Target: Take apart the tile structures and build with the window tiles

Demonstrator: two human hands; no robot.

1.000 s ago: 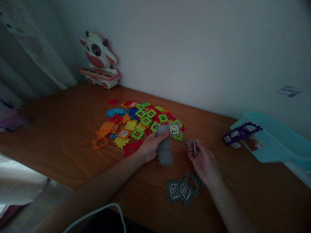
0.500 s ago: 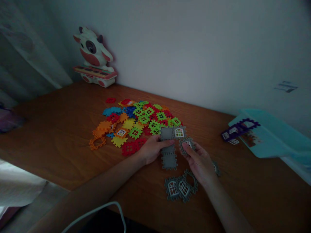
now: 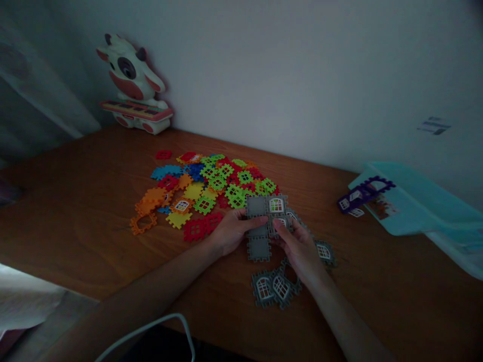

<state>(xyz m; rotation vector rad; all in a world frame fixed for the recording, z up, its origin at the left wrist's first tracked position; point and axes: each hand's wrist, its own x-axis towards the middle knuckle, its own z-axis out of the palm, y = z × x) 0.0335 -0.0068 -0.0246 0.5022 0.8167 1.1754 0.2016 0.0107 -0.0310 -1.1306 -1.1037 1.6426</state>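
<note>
A flat grey assembly of interlocking tiles lies on the wooden table. My left hand holds it by its left edge, thumb on top. My right hand presses a grey window tile against the assembly's right side, just below another grey window tile joined at the top. A loose grey window tile lies right of my right hand. Three more grey window tiles sit in a clump near the front edge.
A pile of several coloured tiles spreads behind my left hand. A cow-shaped toy keyboard stands against the wall at the back left. A light blue box lid with purple pieces lies at the right.
My right hand has carried a grey window tile leftward from open table to the assembly's right side. A grey tile now lies loose to its right. The view has shifted slightly.
</note>
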